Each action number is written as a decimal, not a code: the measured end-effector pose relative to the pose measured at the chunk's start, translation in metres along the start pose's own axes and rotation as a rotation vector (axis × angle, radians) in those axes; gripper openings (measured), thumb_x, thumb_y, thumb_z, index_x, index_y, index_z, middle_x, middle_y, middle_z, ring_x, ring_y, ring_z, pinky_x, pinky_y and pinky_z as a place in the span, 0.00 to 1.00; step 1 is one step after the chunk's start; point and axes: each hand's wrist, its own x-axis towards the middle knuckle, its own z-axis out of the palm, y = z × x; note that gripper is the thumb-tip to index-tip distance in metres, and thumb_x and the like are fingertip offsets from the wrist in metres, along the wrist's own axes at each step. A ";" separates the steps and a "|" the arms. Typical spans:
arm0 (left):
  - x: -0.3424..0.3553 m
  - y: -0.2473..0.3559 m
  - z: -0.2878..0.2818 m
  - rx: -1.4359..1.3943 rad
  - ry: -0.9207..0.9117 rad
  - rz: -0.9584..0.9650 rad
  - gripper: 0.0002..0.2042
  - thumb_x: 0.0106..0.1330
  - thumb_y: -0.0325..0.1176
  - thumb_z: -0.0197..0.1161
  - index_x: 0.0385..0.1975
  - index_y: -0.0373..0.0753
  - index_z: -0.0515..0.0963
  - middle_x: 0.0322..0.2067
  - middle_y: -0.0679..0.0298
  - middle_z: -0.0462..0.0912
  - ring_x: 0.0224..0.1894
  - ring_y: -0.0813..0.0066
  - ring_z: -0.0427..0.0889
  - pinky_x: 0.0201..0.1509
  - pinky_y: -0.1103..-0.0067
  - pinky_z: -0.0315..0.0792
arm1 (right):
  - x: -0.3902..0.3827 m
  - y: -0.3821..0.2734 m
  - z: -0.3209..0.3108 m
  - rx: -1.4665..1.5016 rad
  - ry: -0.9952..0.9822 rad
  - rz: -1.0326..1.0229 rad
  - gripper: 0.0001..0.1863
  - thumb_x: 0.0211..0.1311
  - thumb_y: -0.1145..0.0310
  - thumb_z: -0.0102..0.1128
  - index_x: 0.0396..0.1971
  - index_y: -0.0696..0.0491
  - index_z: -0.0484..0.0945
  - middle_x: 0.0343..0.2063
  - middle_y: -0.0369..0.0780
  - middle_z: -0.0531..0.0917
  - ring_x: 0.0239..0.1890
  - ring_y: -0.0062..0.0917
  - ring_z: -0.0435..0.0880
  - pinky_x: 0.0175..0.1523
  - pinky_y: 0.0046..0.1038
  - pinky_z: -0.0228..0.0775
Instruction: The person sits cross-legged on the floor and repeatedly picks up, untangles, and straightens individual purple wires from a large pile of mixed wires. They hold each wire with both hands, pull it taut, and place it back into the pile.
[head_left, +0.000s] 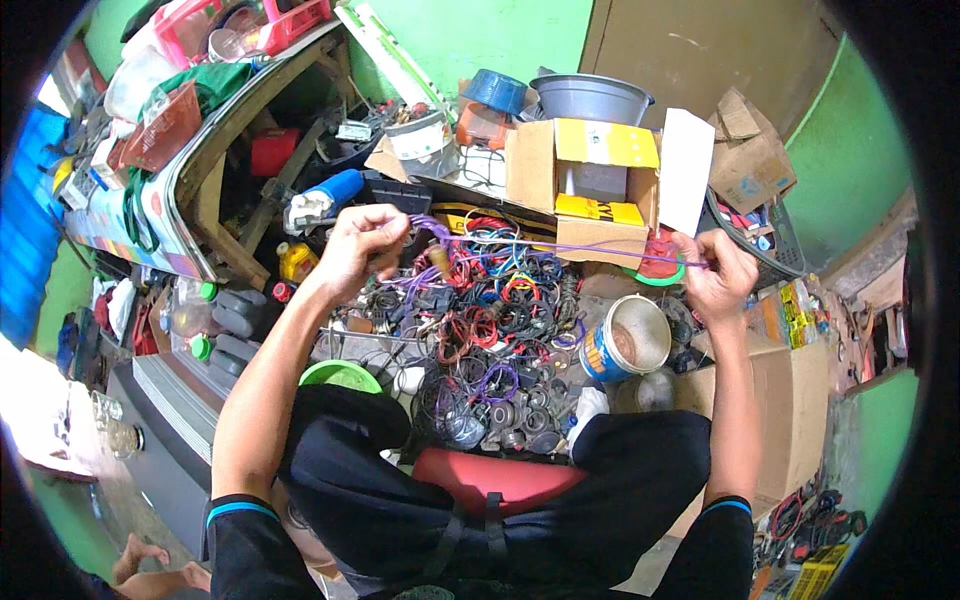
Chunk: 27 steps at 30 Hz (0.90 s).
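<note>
A purple wire (580, 247) is stretched nearly straight between my raised hands. My left hand (362, 248) is closed on its gathered end, where several purple strands bunch up beside the fingers. Close by that bunch is a small tan cylindrical piece (440, 262); whether it is attached to the wire I cannot tell. At the other end, my right hand (722, 272) pinches the wire between thumb and fingers. Below the wire spreads a heap of tangled cables (500, 320) in red, blue, black and purple, with small dark round parts (510, 415) at its near side.
A white-and-blue bucket (638, 335) stands right of the heap, and an open cardboard box (530, 165) behind it. Green basins (342, 374) lie around. At left are a dark grey appliance casing (160, 440) and a cluttered wooden-framed table (200, 170). A large carton (790, 400) stands right.
</note>
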 end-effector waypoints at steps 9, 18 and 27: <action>0.005 -0.010 -0.025 0.129 0.175 -0.070 0.10 0.66 0.35 0.58 0.22 0.41 0.72 0.12 0.76 0.61 0.11 0.88 0.53 0.14 0.86 0.46 | 0.005 -0.012 -0.018 1.006 -0.126 0.619 0.20 0.66 0.52 0.50 0.21 0.50 0.65 0.11 0.28 0.58 0.08 0.15 0.51 0.15 0.19 0.50; -0.004 -0.007 -0.059 0.295 0.332 0.104 0.08 0.59 0.32 0.67 0.21 0.39 0.76 0.13 0.74 0.69 0.12 0.89 0.59 0.15 0.86 0.49 | 0.013 0.020 -0.060 0.991 0.382 0.578 0.20 0.70 0.52 0.43 0.21 0.50 0.62 0.11 0.28 0.56 0.08 0.13 0.51 0.14 0.18 0.52; -0.018 -0.003 -0.093 0.400 0.454 0.177 0.08 0.54 0.29 0.68 0.19 0.36 0.76 0.13 0.74 0.69 0.13 0.89 0.60 0.16 0.85 0.50 | 0.000 0.048 -0.117 -0.714 0.266 -0.624 0.08 0.55 0.78 0.64 0.20 0.58 0.74 0.13 0.41 0.73 0.13 0.20 0.71 0.17 0.25 0.59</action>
